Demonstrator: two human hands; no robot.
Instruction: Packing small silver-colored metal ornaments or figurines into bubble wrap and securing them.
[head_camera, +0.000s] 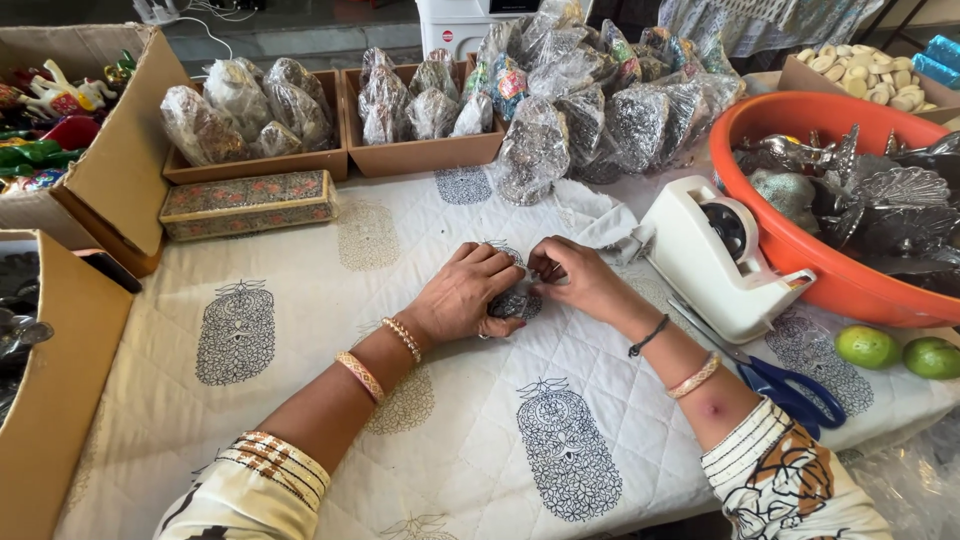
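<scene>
Here, a small dark metal ornament in clear wrap (515, 300) is gripped from both sides on the quilted printed cloth (300, 400): the left hand (462, 295) is closed over it from its left and top, and the right hand (578, 280) pinches the film at its upper right edge. Far to the left of the grip, open cardboard boxes (90, 190) are seen, and up-left a flat patterned box (248, 203) and trays of wrapped pieces (255, 120). Beyond the grip a heap of finished wrapped ornaments (590, 100) is stacked, so much of the wrapping is judged done. To the right, a white tape dispenser (720, 255) stands near, blue-handled scissors (790, 390) lie just below it, and an orange tub (800, 270) of unwrapped silver figures (890, 200) shows what is left. Open cloth is found mainly left of and below the grip; the right side is crowded.
</scene>
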